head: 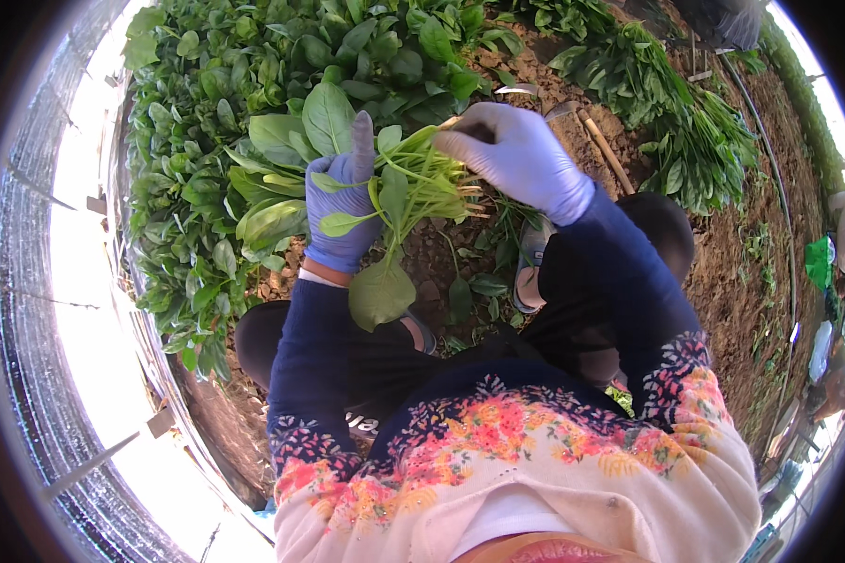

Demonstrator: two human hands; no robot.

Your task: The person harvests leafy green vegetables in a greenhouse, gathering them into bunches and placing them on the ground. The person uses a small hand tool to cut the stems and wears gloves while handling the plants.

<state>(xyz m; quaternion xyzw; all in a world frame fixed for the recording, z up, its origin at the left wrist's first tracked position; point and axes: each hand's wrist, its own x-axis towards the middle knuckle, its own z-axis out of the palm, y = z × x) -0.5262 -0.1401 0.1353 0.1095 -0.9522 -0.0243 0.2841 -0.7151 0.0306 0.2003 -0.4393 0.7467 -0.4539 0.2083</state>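
Note:
My left hand (345, 204), in a bluish-purple glove, is closed around a bunch of leafy greens that look like spinach (422, 186), its thumb raised. The leaves spread to the left and the cut stem ends point right. One large leaf (382, 294) droops below the bunch on a thin stalk. At the upper stem ends, my right hand (524, 158), gloved alike, has its thumb and finger together on a stem. Its other fingers are curled and partly hidden.
Dense growing greens (211, 155) fill the left and top. A wooden-handled tool (608, 153) lies on the soil, near a curved metal blade (517, 89). Piles of cut greens (700, 151) lie at right, beside a dark hose (774, 169). Loose leaves (489, 284) lie between the shoes.

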